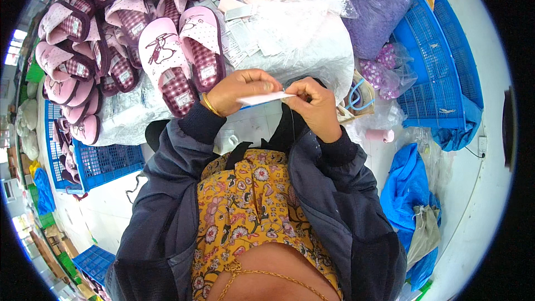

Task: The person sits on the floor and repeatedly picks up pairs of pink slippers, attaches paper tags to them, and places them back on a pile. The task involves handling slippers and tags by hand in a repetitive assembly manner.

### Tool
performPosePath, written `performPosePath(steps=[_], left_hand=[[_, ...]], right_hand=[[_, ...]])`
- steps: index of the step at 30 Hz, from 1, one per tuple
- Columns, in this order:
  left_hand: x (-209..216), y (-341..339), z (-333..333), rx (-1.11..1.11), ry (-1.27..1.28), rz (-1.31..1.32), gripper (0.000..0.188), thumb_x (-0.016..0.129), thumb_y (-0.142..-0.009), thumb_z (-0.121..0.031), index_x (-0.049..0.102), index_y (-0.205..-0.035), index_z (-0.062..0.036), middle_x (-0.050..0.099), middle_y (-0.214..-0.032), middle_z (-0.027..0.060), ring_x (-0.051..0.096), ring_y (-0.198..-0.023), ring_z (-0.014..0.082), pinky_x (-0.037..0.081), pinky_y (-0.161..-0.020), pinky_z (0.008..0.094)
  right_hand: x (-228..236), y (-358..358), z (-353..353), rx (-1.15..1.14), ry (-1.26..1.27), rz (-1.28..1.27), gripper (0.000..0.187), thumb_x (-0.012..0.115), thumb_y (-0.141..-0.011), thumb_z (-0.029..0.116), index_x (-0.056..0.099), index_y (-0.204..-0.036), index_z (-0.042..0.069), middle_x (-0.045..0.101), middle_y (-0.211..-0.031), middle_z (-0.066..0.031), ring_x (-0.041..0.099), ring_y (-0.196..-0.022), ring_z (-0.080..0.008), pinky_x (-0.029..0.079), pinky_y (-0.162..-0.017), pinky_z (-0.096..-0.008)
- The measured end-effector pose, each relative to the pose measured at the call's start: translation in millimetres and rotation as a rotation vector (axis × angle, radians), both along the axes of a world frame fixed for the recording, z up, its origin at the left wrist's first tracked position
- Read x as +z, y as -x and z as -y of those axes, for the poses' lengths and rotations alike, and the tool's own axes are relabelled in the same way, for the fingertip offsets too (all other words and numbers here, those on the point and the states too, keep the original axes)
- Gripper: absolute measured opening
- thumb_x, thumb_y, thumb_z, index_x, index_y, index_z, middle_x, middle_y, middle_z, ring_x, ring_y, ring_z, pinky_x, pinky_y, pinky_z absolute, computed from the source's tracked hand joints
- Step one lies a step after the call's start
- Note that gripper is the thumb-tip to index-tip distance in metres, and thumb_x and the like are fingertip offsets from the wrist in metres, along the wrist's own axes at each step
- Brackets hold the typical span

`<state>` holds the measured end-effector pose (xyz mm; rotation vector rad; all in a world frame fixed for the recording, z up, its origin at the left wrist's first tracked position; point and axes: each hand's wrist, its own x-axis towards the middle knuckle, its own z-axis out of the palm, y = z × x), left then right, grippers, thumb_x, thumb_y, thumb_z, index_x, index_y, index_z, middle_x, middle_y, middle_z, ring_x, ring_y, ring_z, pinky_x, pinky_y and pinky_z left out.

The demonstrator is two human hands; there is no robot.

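My left hand [241, 90], with a yellow bangle at its wrist, pinches a thin pale pink card [262, 98]. My right hand [314, 103] has thumb and finger closed at the card's other end, where a thin dark line, perhaps a thread, hangs down. The card is held edge-on in front of my body, above the near edge of the table. Just beyond my left hand lie a pink slipper with a printed animal figure [161, 45] and its mate [202, 42], both with checked insoles and white labels.
A heap of similar slippers [125, 17] covers the table's left side. Loose printed tags [238, 39] and plastic film [312, 33] lie at centre. Blue crates stand at left [108, 159] and right [432, 72]. A purple bagged bundle [370, 14] sits far right.
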<state>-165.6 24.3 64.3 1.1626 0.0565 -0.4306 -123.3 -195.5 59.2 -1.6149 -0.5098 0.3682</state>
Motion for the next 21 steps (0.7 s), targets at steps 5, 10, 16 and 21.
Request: performPosePath(steps=[5, 10, 16, 21], left_hand=[[-6, 6, -5, -0.096, -0.318, 0.164, 0.014, 0.068, -0.093, -0.013, 0.068, -0.102, -0.0024, 0.064, -0.095, -0.0001, 0.057, -0.088, 0.0070, 0.048, -0.079, 0.0245], [0, 14, -2, -0.008, -0.687, 0.520, 0.009, 0.067, -0.089, -0.011, 0.067, -0.093, -0.0035, 0.063, -0.092, 0.0036, 0.058, -0.087, 0.0135, 0.047, -0.080, 0.0295], [6, 19, -9, 0.252, -0.932, 0.727, 0.006, 0.067, -0.083, -0.007, 0.063, -0.087, -0.0043, 0.065, -0.098, 0.0083, 0.059, -0.097, 0.0242, 0.045, -0.088, 0.0359], [12, 22, 2, 0.311, -0.885, 0.724, 0.007, 0.068, -0.083, -0.006, 0.063, -0.088, -0.0047, 0.064, -0.100, 0.0079, 0.059, -0.098, 0.0239, 0.045, -0.089, 0.0360]], right_hand=[[1, 6, -6, 0.071, 0.141, 0.173, 0.013, 0.076, -0.080, 0.003, 0.067, -0.089, 0.003, 0.057, -0.071, 0.0000, 0.047, -0.060, -0.0049, 0.038, -0.054, -0.0231], [3, 8, -6, 0.114, 0.213, 0.185, 0.019, 0.076, -0.078, 0.006, 0.067, -0.095, 0.005, 0.061, -0.081, -0.0034, 0.055, -0.068, -0.0094, 0.044, -0.062, -0.0259], [2, -15, 4, 0.140, 0.063, 0.273, 0.036, 0.076, -0.081, 0.008, 0.064, -0.115, 0.004, 0.069, -0.106, -0.0051, 0.064, -0.083, -0.0133, 0.051, -0.075, -0.0292], [12, -1, -19, 0.166, 0.032, 0.042, 0.026, 0.073, -0.087, 0.008, 0.064, -0.111, 0.001, 0.070, -0.094, -0.0047, 0.063, -0.082, -0.0086, 0.052, -0.073, -0.0246]])
